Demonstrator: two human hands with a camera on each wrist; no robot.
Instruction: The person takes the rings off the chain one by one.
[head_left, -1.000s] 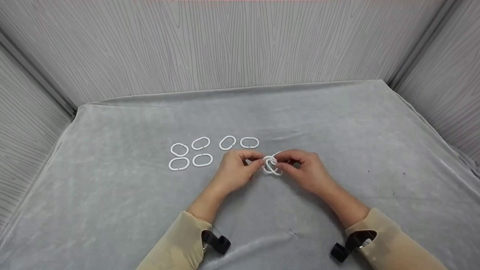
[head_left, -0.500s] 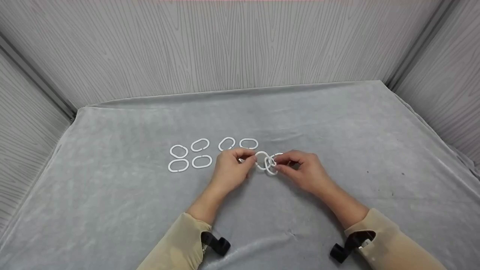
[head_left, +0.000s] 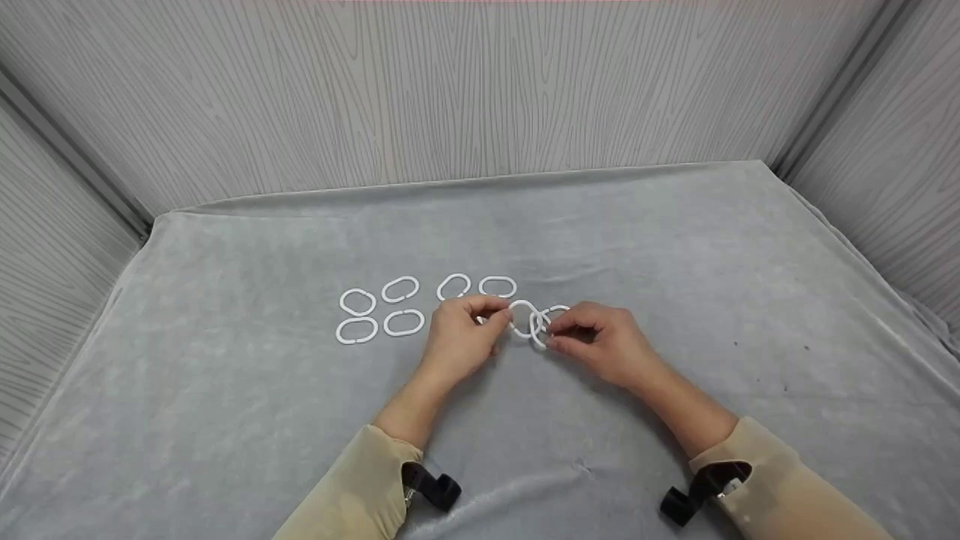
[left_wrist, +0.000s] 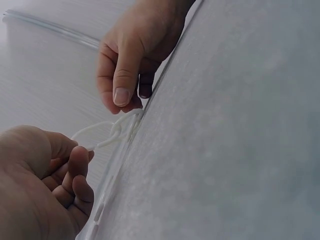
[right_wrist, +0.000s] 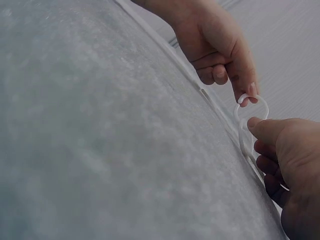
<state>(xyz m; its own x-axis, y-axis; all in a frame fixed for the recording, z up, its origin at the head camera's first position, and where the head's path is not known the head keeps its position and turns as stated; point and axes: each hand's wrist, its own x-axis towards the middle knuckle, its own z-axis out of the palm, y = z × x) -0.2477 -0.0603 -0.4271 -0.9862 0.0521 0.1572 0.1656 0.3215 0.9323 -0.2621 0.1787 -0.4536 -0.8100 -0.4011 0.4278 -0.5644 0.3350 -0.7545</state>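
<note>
In the head view my left hand (head_left: 463, 337) pinches a white plastic oval chain link (head_left: 521, 303) by its left end, between thumb and forefinger. Looped through it is a second white link (head_left: 533, 331), which my right hand (head_left: 609, 343) holds with thumb and fingertips. Another white link (head_left: 557, 307) shows partly behind the right fingers; whether it is joined cannot be seen. The right wrist view shows a small gap in the left hand's link (right_wrist: 266, 106), close to the left fingertips. Both hands are just above the cloth.
Several loose white links lie on the grey cloth (head_left: 225, 360) to the left and behind the left hand, among them one link (head_left: 498, 286) just beyond it. A bit of white shows between the left fingers. Wood-grain panels (head_left: 480, 90) stand behind and at both sides.
My left hand has moved a little left, so the two held links, earlier bunched and overlapping, now stretch apart while looped together. The right fingers have shifted slightly on their link.
</note>
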